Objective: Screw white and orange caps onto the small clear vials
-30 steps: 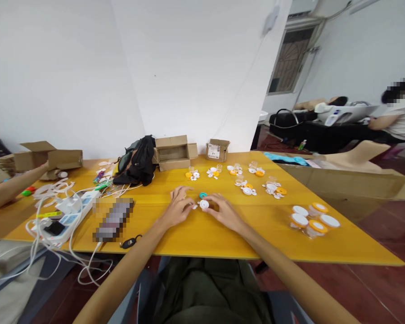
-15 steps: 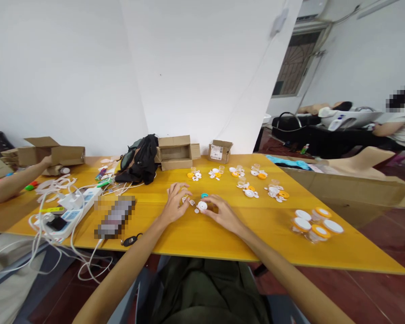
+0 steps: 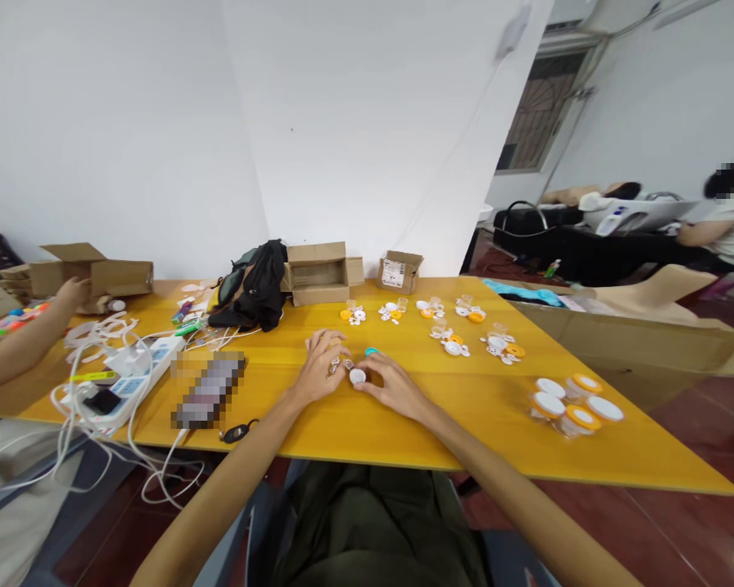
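Observation:
My right hand (image 3: 395, 387) pinches a round white cap (image 3: 358, 376) between thumb and fingers, low over the table. Left of it, my left hand (image 3: 315, 371) has its fingers curled around a small white perforated piece (image 3: 333, 365). A second small perforated piece (image 3: 347, 364) sits between the two hands. Just behind my right fingers lies a teal ring-shaped part (image 3: 372, 350), partly covered by the hand.
Several sets of white and orange parts with clear cups (image 3: 453, 346) lie farther back. Capped jars (image 3: 581, 418) stand at the right. A phone (image 3: 211, 391), power strip (image 3: 138, 383), backpack (image 3: 254, 285) and open carton (image 3: 319, 281) are leftward. A co-worker's arm (image 3: 33, 334) reaches at far left.
My right hand has brought the white cap slightly left, toward my left hand, and the cap has tilted. My left hand has barely moved. The co-worker's arm has shifted a little left.

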Motion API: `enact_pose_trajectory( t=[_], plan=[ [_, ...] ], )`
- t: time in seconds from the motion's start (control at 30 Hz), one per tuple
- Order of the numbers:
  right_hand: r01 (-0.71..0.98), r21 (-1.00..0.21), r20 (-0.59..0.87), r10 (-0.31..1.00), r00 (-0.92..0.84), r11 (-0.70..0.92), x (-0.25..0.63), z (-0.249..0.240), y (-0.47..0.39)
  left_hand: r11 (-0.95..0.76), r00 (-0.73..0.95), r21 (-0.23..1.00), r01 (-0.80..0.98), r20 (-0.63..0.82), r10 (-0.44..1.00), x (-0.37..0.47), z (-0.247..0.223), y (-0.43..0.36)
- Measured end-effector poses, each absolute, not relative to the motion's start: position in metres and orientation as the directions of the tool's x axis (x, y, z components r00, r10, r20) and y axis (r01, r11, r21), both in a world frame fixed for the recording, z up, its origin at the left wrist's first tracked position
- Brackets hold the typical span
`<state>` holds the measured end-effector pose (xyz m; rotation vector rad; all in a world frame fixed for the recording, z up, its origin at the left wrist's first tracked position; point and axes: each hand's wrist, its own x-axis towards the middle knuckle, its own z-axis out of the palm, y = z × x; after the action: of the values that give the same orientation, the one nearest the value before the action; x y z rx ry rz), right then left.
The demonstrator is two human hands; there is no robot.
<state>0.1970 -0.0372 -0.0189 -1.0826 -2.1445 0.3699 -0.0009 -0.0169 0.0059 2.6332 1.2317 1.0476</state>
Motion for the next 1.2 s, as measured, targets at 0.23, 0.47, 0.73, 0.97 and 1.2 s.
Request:
enact_pose_trajectory(
  t=[0.23, 0.47, 0.73, 0.97, 1.2],
  plan=[
    [0.501, -0.662, 0.511, 0.825, -0.243, 0.558, 0.205, -0.015, -0.028, -0.689, 0.465, 0.313, 0.653, 0.552, 0.692, -0.001, 0.004, -0.015],
    [0.649, -0.580, 0.481, 0.850, -0.215, 0.492, 0.195, -0.004, 0.016, -0.772, 0.587, 0.261, 0.580, 0.524, 0.618, 0.000, 0.004, -0.019],
    [0.700, -0.500, 0.447, 0.845, -0.295, 0.509, 0.202, -0.011, 0.017, -0.789, 0.656, 0.255, 0.559, 0.446, 0.609, 0.003, 0.004, -0.021],
    [0.707, -0.445, 0.437, 0.823, -0.364, 0.549, 0.239, -0.022, 0.002, -0.804, 0.678, 0.267, 0.531, 0.436, 0.592, 0.004, 0.004, -0.020],
    [0.683, -0.485, 0.425, 0.830, -0.362, 0.546, 0.230, -0.019, 0.006, -0.805, 0.674, 0.275, 0.526, 0.444, 0.591, 0.004, 0.004, -0.019]
  ],
)
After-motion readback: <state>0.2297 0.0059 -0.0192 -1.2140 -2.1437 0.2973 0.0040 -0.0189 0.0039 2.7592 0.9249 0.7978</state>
